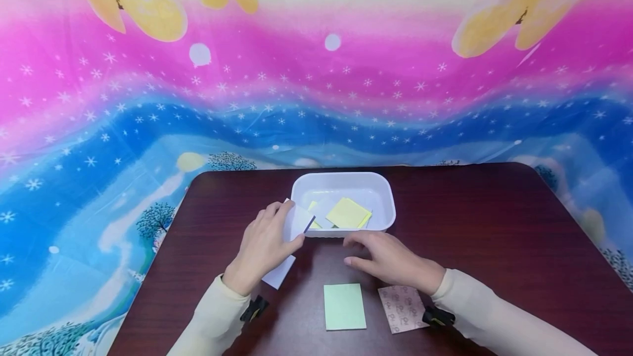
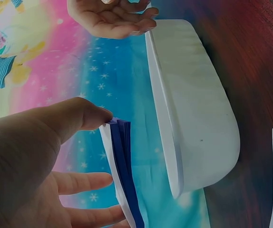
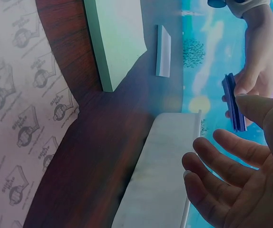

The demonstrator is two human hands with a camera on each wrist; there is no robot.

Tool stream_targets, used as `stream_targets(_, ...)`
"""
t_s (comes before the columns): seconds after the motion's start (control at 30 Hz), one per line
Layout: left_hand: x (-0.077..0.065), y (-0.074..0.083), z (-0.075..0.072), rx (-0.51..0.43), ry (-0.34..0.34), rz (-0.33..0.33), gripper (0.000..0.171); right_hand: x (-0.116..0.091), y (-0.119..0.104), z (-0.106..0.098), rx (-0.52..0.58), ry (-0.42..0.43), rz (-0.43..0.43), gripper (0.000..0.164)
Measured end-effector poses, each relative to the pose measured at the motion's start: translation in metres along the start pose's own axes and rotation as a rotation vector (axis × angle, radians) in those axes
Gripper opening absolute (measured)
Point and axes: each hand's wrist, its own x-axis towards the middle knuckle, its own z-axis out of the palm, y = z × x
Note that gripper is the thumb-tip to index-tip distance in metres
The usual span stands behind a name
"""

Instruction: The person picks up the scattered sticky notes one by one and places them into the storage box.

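My left hand point(image 1: 264, 243) pinches a note pad point(image 1: 298, 221) with a white face and dark blue edges, thumb on one side and fingers on the other. In the left wrist view the blue layers of the pad point(image 2: 122, 156) fan slightly apart. This hand is at the left end of a white plastic tub point(image 1: 390, 210). My right hand point(image 1: 390, 257), fingers loosely bent and holding nothing, hovers in front of the tub. Inside the tub lie yellow note pads point(image 1: 348, 213).
A pale green note pad point(image 1: 344, 306) lies on the dark wooden table point(image 1: 494, 224) in front of the tub. To its right is a pinkish printed square point(image 1: 400, 306), partly under the right wrist. A white pad point(image 1: 279, 272) lies below the left hand. A patterned cloth point(image 1: 316, 81) hangs behind.
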Motion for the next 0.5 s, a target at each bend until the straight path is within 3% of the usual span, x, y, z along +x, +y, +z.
stream_targets(0.23,0.0055,0.0029,0.0024,0.006,-0.020,0.007,0.068,-0.0027,0.0027,-0.0010,0.002,0.000,0.010,0.038)
stream_targets(0.5,0.0102,0.0062,0.0073,0.002,-0.025,0.022,0.066,-0.0045,0.0034,-0.0022,-0.010,0.011,0.020,0.029)
